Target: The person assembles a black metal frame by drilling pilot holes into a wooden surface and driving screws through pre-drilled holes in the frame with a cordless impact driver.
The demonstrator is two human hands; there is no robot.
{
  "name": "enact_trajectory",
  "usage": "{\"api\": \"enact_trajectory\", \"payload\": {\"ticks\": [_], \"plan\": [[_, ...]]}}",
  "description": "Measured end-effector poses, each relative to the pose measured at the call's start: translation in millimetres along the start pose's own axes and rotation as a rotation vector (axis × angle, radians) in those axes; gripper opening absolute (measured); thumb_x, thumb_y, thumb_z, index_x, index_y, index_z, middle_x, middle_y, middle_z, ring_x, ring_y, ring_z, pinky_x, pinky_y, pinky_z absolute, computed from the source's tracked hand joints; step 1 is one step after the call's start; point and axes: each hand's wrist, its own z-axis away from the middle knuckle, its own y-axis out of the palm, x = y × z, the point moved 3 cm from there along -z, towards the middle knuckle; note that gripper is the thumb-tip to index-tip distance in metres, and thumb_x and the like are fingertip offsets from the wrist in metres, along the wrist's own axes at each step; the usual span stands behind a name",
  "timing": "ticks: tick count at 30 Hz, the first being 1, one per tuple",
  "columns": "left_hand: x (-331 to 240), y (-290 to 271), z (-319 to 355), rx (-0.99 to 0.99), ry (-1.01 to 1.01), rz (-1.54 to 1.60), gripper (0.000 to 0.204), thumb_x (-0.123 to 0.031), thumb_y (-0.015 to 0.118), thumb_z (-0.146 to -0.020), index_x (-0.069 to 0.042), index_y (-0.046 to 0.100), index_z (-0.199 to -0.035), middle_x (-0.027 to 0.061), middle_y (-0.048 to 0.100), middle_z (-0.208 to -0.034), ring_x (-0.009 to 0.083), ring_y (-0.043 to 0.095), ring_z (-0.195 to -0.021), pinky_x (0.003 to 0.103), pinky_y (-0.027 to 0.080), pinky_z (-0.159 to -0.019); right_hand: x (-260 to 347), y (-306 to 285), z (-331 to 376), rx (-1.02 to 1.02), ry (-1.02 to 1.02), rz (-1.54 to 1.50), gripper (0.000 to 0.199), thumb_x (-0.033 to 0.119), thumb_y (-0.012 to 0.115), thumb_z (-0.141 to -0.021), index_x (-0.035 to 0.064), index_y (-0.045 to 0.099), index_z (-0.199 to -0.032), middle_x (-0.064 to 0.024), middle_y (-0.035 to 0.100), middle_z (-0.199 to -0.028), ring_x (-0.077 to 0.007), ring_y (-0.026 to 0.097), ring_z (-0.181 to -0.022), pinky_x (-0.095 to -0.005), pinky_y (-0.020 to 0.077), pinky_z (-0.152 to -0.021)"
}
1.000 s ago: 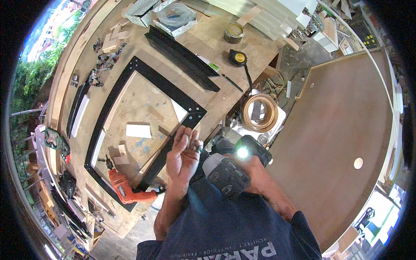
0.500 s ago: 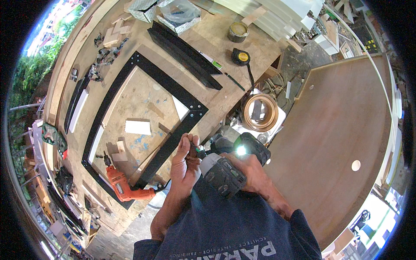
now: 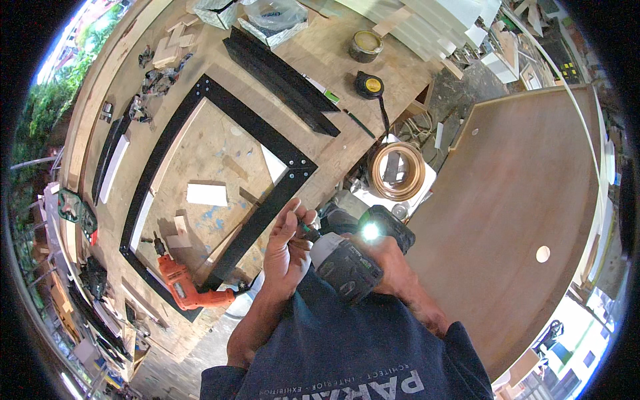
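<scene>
Cordless driver point(image 3: 348, 272) was clamped just below centre in the fingers of the right hand point(image 3: 388, 261), its long axis directed upper-left toward the left hand point(image 3: 285, 257), whose curled fingers' closure could not be told.

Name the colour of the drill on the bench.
The drill is mostly orange, clearest in head view.

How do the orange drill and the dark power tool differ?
The orange drill lies unheld over the black frame; the dark tool is in the right hand. The drill is orange; the dark tool black and grey. The dark tool's lamp is lit; the drill shows none. Both have pistol-style bodies.
</scene>
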Motion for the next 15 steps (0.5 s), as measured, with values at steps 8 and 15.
{"api": "enact_trajectory", "payload": {"ticks": [8, 15], "plan": [[-37, -31, -53, 0.111, 0.763, -1.356, 0.082, -0.044, 0.091, -0.071, -0.001, 0.059, -0.133, 0.0159, 0.068, -0.113, 0.0309, 0.067, -0.105, 0.047, 0.052, -0.093, -5, -14, 5, -0.07, 0.073, -0.066, 0.071, 0.022, 0.084, -0.065, 0.0014, 0.061, -0.13, -0.0198, 0.069, -0.108, -0.0407, 0.069, -0.095, -0.0454, 0.0546, -0.082], [-72, 3, -129, 0.298, 0.852, -2.208, 0.134, -0.069, 0.088, -0.046, -0.017, 0.036, -0.157, 0.0202, 0.014, -0.168, 0.0407, 0.011, -0.156, 0.066, 0.015, -0.117, -11, -27, -3, -0.058, 0.291, -0.091, 0.065, 0.018, 0.084, -0.063, -0.0011, 0.065, -0.123, -0.0215, 0.069, -0.105, -0.0392, 0.07, -0.096, -0.0453, 0.0547, -0.084]]}}
